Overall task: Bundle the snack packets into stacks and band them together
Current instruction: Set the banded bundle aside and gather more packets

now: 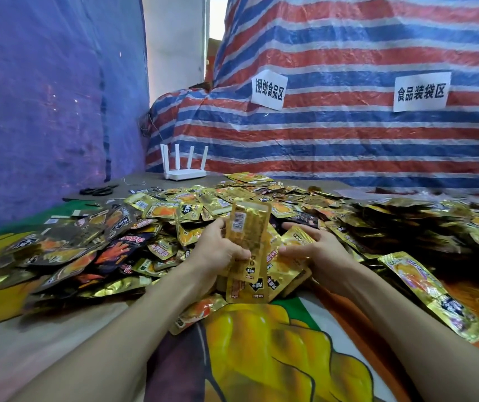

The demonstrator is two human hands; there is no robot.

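1. A blue tarp hangs along the left side. Below it, black scissors lie on the table's far left corner.
2. Dark snack packets with orange print spread over the left part of the heap, lying on a printed cloth that shows a yellow pepper.
3. A white router with four upright antennas stands at the back, behind the heap.
4. The left hand grips a stack of gold packets, held upright above the middle of the heap with a barcode facing the camera. The thumb is on the near face and the fingers wrap the far side.
5. The right hand is just beside the stack, apart from the left hand. Its thumb lies over a single gold packet and its fingers curl under that packet's edge.
6. Gold packets cover the heap's right side. One long gold packet lies apart at the near right.
7. A red, white and blue striped tarp fills the back. It carries two paper signs: the left sign and the right sign.
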